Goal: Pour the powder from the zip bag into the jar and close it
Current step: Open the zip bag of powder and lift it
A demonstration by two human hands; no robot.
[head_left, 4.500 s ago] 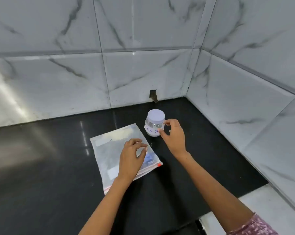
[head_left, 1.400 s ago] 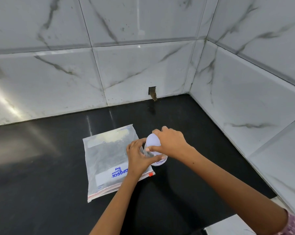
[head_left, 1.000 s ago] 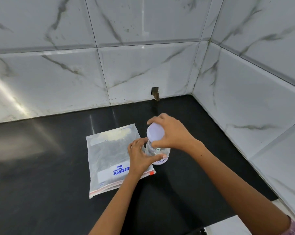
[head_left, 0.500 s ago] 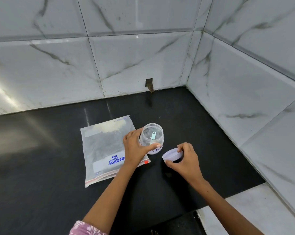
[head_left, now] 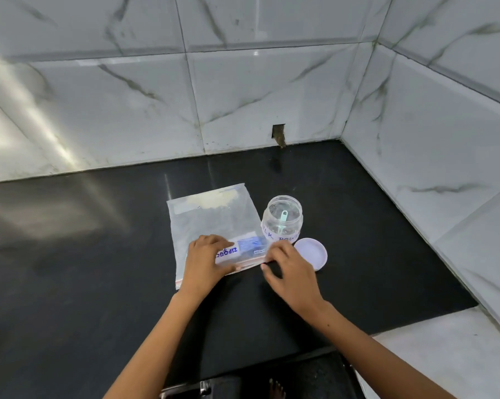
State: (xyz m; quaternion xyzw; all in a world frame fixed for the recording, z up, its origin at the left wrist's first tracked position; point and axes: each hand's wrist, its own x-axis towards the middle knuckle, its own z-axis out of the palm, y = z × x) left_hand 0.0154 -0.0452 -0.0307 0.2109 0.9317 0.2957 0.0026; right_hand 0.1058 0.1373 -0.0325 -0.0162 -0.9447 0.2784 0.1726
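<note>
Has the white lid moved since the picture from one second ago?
Yes. The lid then sat on top of the jar; now it lies on the black counter, right of the jar and nearer the person.

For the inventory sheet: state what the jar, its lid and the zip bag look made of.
Jar: clear, glossy, probably plastic; the scoop inside shows through.
Lid: opaque white, likely plastic, smooth matte.
Zip bag: thin, clear plastic film; the powder shows through.

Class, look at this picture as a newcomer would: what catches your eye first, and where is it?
Both hands, left hand and right hand, meet at the near edge of the zip bag lying flat on the black counter. Right of the bag stands the open jar, its lid lying beside it.
</note>
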